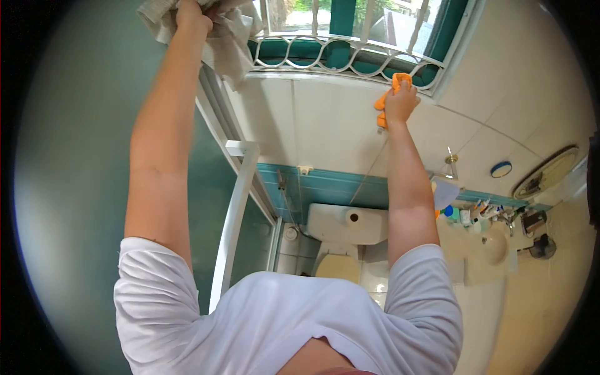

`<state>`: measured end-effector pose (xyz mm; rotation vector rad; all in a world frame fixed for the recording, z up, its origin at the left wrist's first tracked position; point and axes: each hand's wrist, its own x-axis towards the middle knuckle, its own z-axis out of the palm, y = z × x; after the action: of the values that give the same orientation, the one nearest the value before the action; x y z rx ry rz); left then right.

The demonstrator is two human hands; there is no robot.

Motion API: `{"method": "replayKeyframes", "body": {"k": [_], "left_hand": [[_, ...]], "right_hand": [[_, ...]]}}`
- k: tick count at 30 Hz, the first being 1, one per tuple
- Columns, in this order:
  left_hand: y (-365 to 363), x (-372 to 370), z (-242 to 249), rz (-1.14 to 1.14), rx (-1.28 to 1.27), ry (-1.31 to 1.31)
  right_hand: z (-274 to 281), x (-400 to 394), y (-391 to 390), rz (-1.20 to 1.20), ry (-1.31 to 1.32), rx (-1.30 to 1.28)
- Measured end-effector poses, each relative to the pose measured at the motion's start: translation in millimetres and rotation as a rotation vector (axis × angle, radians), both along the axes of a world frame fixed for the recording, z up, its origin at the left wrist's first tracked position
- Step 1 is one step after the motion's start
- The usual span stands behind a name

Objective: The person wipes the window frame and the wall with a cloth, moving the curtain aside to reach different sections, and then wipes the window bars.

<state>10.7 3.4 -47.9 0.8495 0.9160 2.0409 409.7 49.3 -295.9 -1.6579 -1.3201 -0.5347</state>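
High at the upper left, my left hand (195, 17) is closed on a bunched beige cloth (234, 44) that hangs over the top of the glass shower partition (81, 156). Part of the fingers is hidden in the folds. My right hand (401, 105) grips an orange cloth (381, 103) against the tiled wall, just under the window sill. Above it runs a white window grille (300, 53) with looped metalwork, in front of a green window frame (342, 19). The orange cloth's upper end reaches the lower right part of the grille.
A white towel bar or handle (232, 231) juts from the partition. Below stands a toilet (347, 224) with its lid down. At right are a sink (494, 245), a counter crowded with bottles, an oval mirror (547, 172), and a brass wall fitting (451, 159).
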Motion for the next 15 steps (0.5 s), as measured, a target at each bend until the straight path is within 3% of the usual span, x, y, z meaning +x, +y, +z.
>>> {"method": "replayKeyframes", "body": {"k": [2,9,15], "left_hand": [[50.7,-29.7,3.1,0.022,0.202,-0.008],[25.7,12.5,-18.9,-0.418,0.143,0.705],[8.9,2.0,-21.7,-0.8,0.099,1.0]], "right_hand": [[-0.8,-0.8,1.9,-0.012,0.014,0.004],[-0.7,-2.6,0.7,-0.019,0.013,-0.003],[0.4,-0.6,0.8,0.015,0.029,-0.005]]}}
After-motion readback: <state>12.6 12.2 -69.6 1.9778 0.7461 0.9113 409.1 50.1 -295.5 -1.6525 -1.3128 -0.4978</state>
